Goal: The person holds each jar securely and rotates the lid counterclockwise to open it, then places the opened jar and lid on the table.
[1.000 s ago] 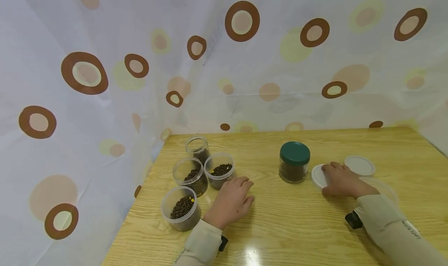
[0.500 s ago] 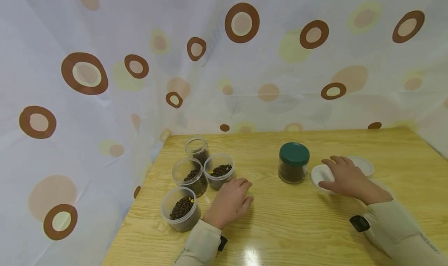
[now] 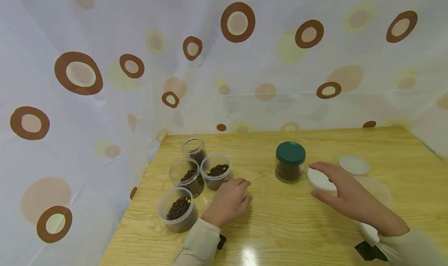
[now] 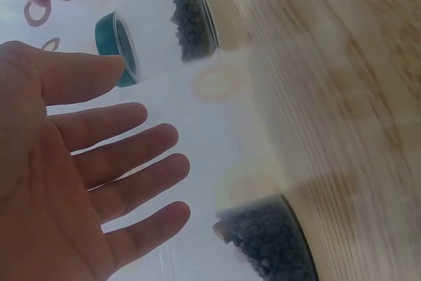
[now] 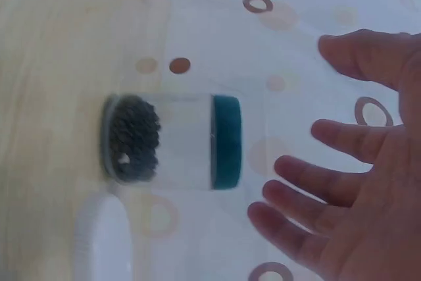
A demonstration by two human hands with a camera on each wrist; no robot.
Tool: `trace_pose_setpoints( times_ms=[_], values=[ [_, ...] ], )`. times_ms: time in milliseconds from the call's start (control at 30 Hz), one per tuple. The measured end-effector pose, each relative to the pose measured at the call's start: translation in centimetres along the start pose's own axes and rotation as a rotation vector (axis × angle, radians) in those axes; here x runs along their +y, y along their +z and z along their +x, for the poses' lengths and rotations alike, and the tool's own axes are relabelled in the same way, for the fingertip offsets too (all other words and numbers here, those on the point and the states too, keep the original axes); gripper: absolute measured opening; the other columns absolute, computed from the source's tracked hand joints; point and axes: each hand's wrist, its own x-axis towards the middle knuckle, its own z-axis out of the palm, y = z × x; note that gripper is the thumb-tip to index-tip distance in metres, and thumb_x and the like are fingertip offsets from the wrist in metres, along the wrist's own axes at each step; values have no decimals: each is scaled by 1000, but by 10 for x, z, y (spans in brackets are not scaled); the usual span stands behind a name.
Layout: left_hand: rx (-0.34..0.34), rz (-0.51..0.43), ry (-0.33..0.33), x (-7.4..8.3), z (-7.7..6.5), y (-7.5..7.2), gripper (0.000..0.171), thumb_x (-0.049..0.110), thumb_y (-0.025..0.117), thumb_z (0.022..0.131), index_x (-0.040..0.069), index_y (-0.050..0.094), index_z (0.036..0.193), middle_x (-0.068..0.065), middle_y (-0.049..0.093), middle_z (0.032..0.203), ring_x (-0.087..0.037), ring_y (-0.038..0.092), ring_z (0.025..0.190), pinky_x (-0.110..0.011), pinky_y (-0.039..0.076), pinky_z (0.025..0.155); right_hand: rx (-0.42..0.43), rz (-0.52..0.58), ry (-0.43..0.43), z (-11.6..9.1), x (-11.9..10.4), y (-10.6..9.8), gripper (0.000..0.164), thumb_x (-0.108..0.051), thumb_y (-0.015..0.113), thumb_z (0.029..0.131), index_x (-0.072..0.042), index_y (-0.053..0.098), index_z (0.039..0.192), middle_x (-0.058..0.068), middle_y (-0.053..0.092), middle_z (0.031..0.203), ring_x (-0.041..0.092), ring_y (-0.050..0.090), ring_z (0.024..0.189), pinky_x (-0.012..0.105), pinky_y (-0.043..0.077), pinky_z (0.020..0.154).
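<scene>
My left hand (image 3: 226, 203) hovers beside the open tubs on the left, palm facing inward and fingers spread in the left wrist view. Nothing is in it. My right hand (image 3: 350, 192) is held over the right side of the table, thumb and fingers apart, with nothing between them. A white lid (image 3: 320, 179) lies partly behind its fingers. To the left of that lid stands a clear jar (image 3: 289, 172) with a green screw lid (image 3: 290, 153). Dark pellets (image 5: 135, 137) fill the lower part of this jar.
Two open tubs (image 3: 177, 221) and two open jars (image 3: 187, 180) with brown pellets stand grouped at the left. At the right lie another white lid (image 3: 354, 165) and a translucent lid (image 3: 379, 190). A patterned curtain (image 3: 266, 63) borders the wooden table (image 3: 273, 227).
My right hand has come off the white lid, drawing back and opening wider. The left hand has stayed in place. The head view has shifted slightly.
</scene>
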Motion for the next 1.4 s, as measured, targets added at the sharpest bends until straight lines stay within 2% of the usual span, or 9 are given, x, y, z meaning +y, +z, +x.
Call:
trace_pose_setpoints(
  times_ms=[133,300,567,700,967,1067,1167,1267,1400],
  values=[
    [17,-57,-12,-2,5,1,37,27,58,100,9,61,132,-7,66,129,-21,65,117,-36,54,97,27,41,-42,-1,-6,11,62,-23,73,90,-12,46,145,11,53,142,21,49,125,40,54,87],
    [21,-210,-74,-3,16,2,43,29,55,101,10,55,139,-7,61,138,-24,61,125,-39,51,102,-8,76,-15,1,-6,18,60,-24,69,93,-11,44,146,14,50,144,30,49,126,49,53,88],
    [30,-408,-174,-4,42,8,55,34,52,102,11,41,151,-10,48,152,-29,48,139,-47,44,111,-49,84,6,6,-4,23,61,-26,68,94,-6,43,146,18,49,144,36,50,128,50,54,87],
    [19,-519,-243,1,61,14,66,38,59,98,15,34,154,-7,40,157,-28,40,145,-47,39,115,-53,91,10,7,0,25,61,-26,68,94,-6,43,146,19,49,144,37,51,127,48,54,86],
    [45,-606,-340,20,90,35,79,48,68,90,13,34,153,-6,43,155,-24,48,139,-42,46,110,-50,95,15,1,5,26,60,-27,67,95,-9,42,147,19,48,145,37,49,127,52,53,86],
    [54,-659,-354,29,98,42,88,50,70,88,14,29,156,-6,40,157,-25,46,141,-44,45,110,-21,70,15,-3,11,24,61,-27,69,94,-11,44,146,16,50,145,24,49,127,43,55,86],
    [68,-686,-358,38,106,45,96,52,73,85,15,22,158,-6,35,160,-25,44,143,-45,45,111,3,63,19,-7,17,23,60,-24,70,92,-11,45,145,14,51,143,-2,44,126,34,55,83],
    [82,-693,-367,47,111,47,103,53,75,82,17,17,159,-4,31,162,-24,42,145,-45,44,112,2,80,21,-9,22,23,58,-23,70,92,-11,46,144,14,52,142,-22,32,121,30,54,81],
    [118,-706,-371,56,117,52,110,52,78,80,21,10,160,-2,31,161,-23,42,144,-46,44,111,-9,97,24,-10,25,25,57,-22,69,93,-10,46,144,14,52,142,-28,27,119,28,54,80]
  ],
)
